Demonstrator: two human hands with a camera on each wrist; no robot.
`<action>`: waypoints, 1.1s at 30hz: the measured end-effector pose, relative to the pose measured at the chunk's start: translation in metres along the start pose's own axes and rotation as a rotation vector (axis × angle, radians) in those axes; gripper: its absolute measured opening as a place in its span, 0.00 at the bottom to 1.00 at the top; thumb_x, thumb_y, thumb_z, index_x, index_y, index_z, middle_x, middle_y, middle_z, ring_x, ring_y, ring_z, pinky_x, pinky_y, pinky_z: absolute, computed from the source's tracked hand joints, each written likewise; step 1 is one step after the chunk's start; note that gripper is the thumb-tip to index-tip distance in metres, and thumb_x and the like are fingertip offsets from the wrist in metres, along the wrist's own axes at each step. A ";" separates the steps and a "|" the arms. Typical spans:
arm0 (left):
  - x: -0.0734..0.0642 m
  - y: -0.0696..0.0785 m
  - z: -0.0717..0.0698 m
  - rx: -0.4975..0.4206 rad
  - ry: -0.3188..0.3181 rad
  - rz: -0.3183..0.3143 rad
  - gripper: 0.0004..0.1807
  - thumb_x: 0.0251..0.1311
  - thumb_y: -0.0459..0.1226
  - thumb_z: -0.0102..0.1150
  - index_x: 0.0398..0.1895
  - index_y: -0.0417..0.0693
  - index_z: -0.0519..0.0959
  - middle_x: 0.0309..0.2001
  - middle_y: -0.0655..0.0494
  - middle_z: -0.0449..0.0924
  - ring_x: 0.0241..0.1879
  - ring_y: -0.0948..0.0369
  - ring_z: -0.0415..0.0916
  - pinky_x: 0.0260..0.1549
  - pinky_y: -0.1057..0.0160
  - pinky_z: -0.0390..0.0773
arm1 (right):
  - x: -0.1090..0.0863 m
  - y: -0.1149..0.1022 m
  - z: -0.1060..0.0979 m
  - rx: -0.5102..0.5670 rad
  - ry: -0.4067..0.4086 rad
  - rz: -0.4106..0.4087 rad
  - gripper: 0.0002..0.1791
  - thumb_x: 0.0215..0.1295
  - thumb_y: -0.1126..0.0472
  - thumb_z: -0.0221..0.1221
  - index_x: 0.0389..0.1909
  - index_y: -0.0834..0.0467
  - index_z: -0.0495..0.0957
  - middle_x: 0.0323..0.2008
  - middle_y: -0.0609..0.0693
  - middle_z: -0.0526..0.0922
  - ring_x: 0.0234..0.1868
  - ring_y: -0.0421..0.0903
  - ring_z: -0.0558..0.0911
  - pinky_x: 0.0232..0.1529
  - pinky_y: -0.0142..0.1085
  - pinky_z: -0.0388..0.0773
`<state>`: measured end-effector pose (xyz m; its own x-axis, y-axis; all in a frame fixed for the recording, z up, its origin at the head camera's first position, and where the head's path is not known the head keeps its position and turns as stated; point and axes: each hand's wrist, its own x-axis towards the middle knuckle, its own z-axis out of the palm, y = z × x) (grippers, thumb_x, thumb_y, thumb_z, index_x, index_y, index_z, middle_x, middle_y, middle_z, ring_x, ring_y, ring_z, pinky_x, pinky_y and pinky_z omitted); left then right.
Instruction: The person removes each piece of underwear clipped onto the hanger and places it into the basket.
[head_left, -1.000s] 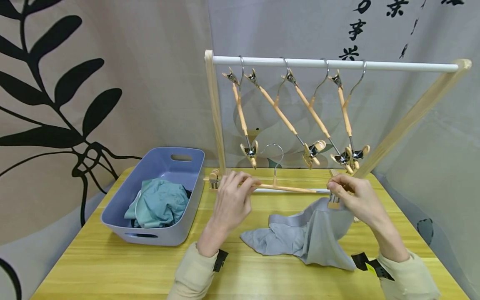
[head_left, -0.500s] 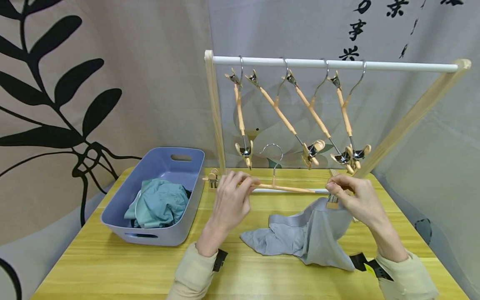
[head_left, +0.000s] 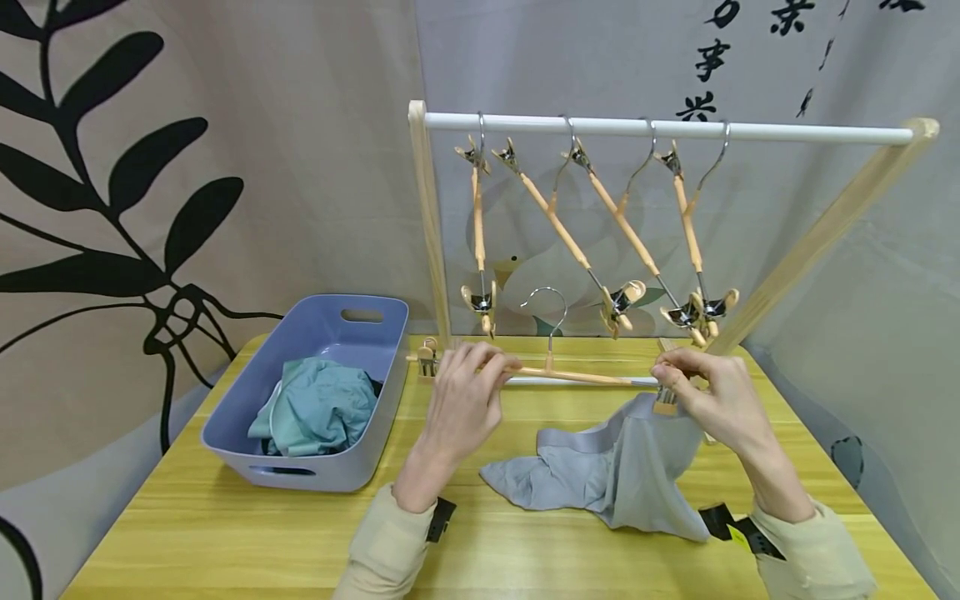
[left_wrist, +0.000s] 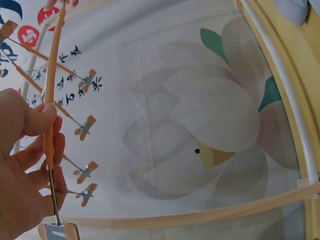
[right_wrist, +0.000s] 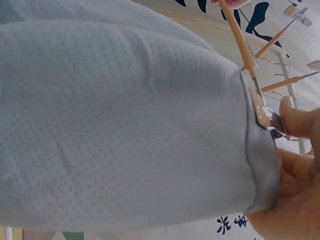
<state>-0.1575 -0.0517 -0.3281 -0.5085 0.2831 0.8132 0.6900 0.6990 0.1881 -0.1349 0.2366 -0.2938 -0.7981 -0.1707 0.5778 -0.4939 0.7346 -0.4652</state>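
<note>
My left hand (head_left: pixel 467 400) grips the wooden bar of a clip hanger (head_left: pixel 577 377), thumb and fingers round it in the left wrist view. The hanger's metal hook points up, and its left clip (head_left: pixel 427 358) has nothing in it. At the other end, my right hand (head_left: pixel 712 398) pinches the right clip (right_wrist: pixel 264 112) between thumb and fingers. A light grey piece of clothing (head_left: pixel 637 467), perhaps shorts, hangs from that clip by its waistband. Its lower part drapes onto the table, and its perforated fabric fills much of the right wrist view.
Behind my hands stands a wooden rack with a white rod (head_left: pixel 637 127), where several clip hangers (head_left: pixel 551 218) hang. To the left, a blue basket (head_left: pixel 330 473) holds crumpled teal clothing (head_left: pixel 318 408). Everything stands on a yellow wood-grain table (head_left: pixel 247 542).
The leftmost hanger on the rod has swung, its lower clip moving a little left. Both hands and the grey clothing have stayed almost where they were.
</note>
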 end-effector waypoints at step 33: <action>-0.001 0.001 0.002 0.003 0.027 0.036 0.09 0.51 0.25 0.61 0.31 0.47 0.82 0.32 0.55 0.79 0.34 0.59 0.74 0.33 0.61 0.71 | -0.004 -0.012 0.016 -0.327 0.133 -0.214 0.26 0.72 0.47 0.46 0.50 0.66 0.78 0.45 0.61 0.84 0.44 0.59 0.78 0.45 0.52 0.73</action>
<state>-0.1572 -0.0495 -0.3295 -0.4691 0.2904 0.8341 0.7063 0.6903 0.1569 -0.1315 0.2183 -0.3008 -0.6275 -0.2714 0.7298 -0.4909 0.8654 -0.1002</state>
